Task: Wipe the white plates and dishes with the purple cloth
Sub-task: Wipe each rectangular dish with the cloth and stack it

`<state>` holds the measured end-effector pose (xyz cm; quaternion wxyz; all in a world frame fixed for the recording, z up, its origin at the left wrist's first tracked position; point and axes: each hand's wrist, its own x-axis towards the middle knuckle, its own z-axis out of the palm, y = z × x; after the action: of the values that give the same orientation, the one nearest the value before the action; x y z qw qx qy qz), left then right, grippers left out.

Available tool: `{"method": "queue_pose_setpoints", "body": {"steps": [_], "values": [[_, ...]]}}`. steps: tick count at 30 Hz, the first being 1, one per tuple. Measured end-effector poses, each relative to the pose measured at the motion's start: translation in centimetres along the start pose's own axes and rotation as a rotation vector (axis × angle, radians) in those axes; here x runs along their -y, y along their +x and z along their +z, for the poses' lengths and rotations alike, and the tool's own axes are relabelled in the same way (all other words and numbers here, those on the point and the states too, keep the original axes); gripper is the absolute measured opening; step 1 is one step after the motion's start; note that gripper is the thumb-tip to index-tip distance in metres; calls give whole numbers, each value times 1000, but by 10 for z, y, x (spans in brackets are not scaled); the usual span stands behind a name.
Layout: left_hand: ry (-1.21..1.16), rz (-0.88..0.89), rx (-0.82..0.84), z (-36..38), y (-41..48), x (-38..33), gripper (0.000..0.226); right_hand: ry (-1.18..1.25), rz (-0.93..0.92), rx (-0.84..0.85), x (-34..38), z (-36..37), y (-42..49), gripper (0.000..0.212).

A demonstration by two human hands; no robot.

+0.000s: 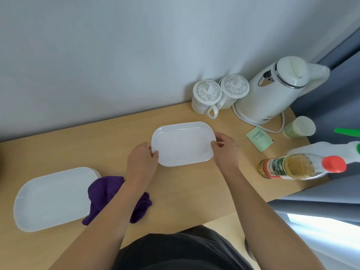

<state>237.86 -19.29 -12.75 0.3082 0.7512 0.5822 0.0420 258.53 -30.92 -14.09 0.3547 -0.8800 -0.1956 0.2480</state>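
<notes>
Two dishes: left hand [141,160] and right hand [226,151] pinch far dish [183,145]; near dish [52,199] touches one purple cloth [103,191].

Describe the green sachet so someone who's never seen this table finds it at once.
Find the white kettle at the far right corner of the table. In front of its base, left of the paper cup, lies the sachet. It alone is flat, pale green and printed.

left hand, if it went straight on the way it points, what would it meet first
The dish, whose end the left hand grips. Past the dish, probably the nearer mug, though depth is unclear.
</notes>
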Motion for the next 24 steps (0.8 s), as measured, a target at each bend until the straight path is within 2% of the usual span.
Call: {"method": "queue_pose_setpoints", "body": {"steps": [3, 6, 8, 10, 14, 18, 20, 24], "values": [[8, 4, 8, 0, 2, 0, 14, 6, 2, 18, -1, -1, 1, 34], [4, 8, 23, -5, 1, 3, 24, -73, -39, -5, 4, 4, -7, 44], [32, 8, 16, -12, -2, 8, 35, -103, -144, -70, 13, 10, -23, 46], [41, 6, -8, -22, -5, 15, 38, -52, -300, -64, 26, 20, -43, 39], [-1, 31, -68, -49, -15, 39, 31, 65, -428, 228, 58, 51, -86, 24], [-39, 71, -156, -79, -31, 73, 23, -12, -454, 518, 75, 92, -130, 20], [-45, 85, -182, -93, -38, 92, 21, -85, -445, 601, 78, 110, -150, 25], [-80, 89, -159, -116, -49, 131, 19, -121, -435, 610, 87, 137, -185, 49]]}}
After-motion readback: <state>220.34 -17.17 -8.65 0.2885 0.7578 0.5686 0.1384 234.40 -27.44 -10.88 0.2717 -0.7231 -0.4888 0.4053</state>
